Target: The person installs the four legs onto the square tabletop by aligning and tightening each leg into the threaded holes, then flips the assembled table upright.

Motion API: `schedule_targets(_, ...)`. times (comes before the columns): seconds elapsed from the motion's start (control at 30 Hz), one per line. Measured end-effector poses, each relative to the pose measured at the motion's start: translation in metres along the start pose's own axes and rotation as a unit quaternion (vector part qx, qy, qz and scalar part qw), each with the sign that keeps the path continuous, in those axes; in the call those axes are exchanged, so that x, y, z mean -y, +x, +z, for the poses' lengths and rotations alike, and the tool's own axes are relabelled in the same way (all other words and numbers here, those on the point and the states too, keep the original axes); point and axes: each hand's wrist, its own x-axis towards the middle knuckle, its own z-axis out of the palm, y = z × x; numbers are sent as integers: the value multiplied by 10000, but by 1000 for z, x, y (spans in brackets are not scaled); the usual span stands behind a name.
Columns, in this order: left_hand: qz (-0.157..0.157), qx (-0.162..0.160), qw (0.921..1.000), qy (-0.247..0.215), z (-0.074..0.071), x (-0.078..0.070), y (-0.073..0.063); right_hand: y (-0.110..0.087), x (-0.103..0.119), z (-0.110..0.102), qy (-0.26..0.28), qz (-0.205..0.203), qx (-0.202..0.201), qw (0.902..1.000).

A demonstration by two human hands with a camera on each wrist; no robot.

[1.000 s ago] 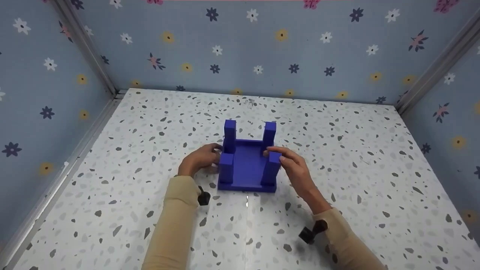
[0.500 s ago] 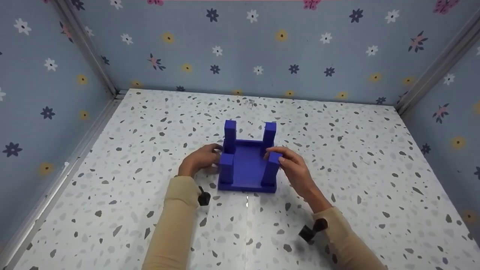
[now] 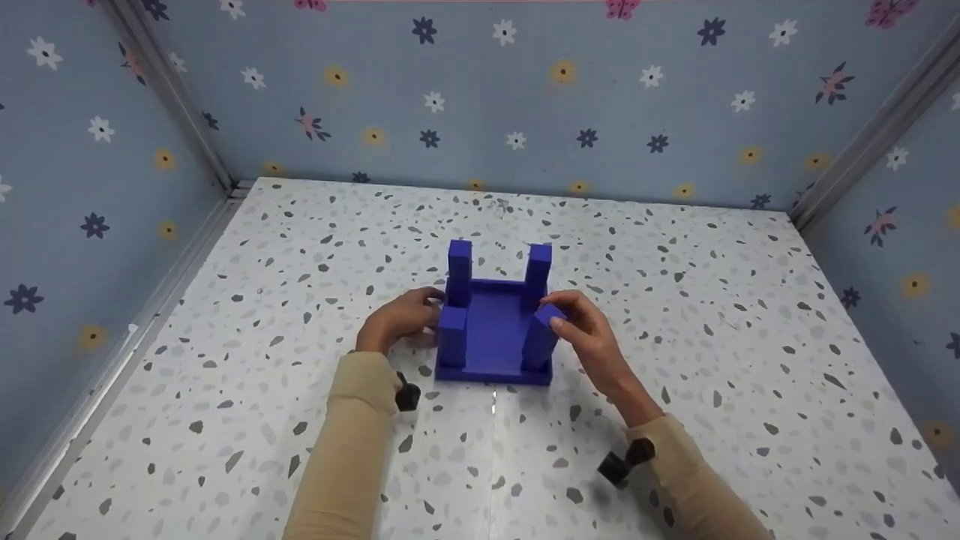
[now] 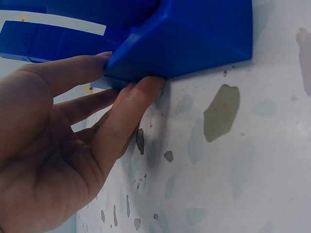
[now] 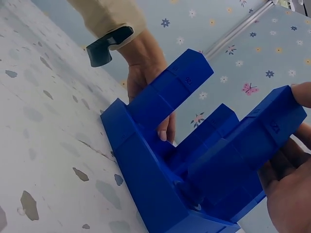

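A blue plastic base point(image 3: 495, 334), like a small upturned table with a raised rim, lies on the speckled tabletop. Square legs stand up at its corners. My right hand point(image 3: 595, 341) pinches the top of the near right leg point(image 3: 541, 343) between thumb and fingers. That leg is turned askew to the others; in the right wrist view a gap shows around the foot of the held leg point(image 5: 252, 145). My left hand point(image 3: 405, 313) holds the base's left side, with the thumb at the upper edge and fingers low on the side point(image 4: 124, 116) in the left wrist view.
White speckled tabletop point(image 3: 300, 420) surrounds the base, with a seam running toward me. Flower-patterned walls point(image 3: 480, 97) enclose it at the back and both sides. A black wrist mount sits on each tan sleeve point(image 3: 345, 435).
My right hand has twisted the near right leg, so its top now sits diagonally and leans slightly. The thumb has moved onto its near face. My left hand and the base hold still.
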Motion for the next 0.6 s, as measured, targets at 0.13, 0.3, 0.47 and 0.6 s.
schedule_targets(0.13, 49, -10, 10000, 31, 0, -1, -1, -1, 0, 2, -186, 58, -229, 9995)
schedule_targets(0.3, 59, -16, 10000, 57, 0, -2, -3, -1, -2, 3, -454, -70, -414, 9981)
schedule_targets(0.47, -44, -22, 9999, 91, 0, -2, -2, -1, -3, 5, -849, -340, -548, 9943)
schedule_targets(0.6, -33, -13, 10000, 31, 0, -2, -2, -1, -1, 10, -1108, -393, -711, 9905)
